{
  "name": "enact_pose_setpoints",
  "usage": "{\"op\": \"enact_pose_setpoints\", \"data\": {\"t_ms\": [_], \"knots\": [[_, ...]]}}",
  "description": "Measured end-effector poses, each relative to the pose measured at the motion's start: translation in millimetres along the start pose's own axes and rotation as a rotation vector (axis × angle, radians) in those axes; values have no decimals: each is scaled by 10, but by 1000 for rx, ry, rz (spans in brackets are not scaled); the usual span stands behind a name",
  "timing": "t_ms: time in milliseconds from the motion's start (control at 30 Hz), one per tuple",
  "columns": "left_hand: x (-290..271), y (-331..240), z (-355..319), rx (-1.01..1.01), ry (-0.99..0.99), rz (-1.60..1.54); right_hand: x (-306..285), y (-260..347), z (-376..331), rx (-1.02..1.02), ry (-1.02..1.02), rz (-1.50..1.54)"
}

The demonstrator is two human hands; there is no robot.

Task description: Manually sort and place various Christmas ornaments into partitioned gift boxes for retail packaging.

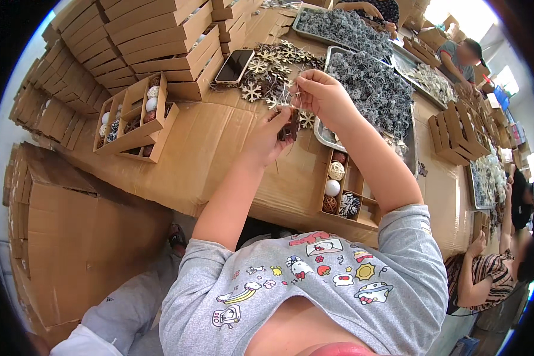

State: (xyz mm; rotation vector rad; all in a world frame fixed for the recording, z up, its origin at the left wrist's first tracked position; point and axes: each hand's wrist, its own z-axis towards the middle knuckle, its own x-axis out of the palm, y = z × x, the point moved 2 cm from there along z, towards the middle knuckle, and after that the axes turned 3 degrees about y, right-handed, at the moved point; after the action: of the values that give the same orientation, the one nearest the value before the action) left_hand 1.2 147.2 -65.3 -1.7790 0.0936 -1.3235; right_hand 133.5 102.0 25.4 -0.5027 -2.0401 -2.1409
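My left hand [268,135] is closed around a small dark brown piece [289,126], perhaps a snowflake cut-out; fingers partly cover it. Just above and to the right, my right hand [321,98] pinches what looks like a thin pale string, close to the left fingertips. Beyond both hands lies a pile of snowflake ornaments [273,64], some pale wood and some dark brown. Nearest my right forearm is a divided cardboard box [366,212] holding balls and a frosted pine cone [349,204].
Stacked cardboard boxes [154,41] rise at the far left. Before them sit filled divided boxes [137,121]. A phone [235,66] lies beside the snowflakes. Metal trays of frosted grey pine cones [371,89] stand beyond my right hand. Other people work along the table's right side.
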Motion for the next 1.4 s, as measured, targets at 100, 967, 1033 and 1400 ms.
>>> {"op": "enact_pose_setpoints", "data": {"t_ms": [100,967,1033,1400], "knots": [[47,-29,-59,47,-49,95,12,-6,-20,-28,-33,-30],[323,119,-351,-170,109,-181,218,-153,-187,-361,-62,-749],[266,113,-392,-161,191,-63,117,-167,-200,-311,-90,-704],[618,-128,-530,-374,491,1209,77,148,-1442,-497,-39,-1311]]}}
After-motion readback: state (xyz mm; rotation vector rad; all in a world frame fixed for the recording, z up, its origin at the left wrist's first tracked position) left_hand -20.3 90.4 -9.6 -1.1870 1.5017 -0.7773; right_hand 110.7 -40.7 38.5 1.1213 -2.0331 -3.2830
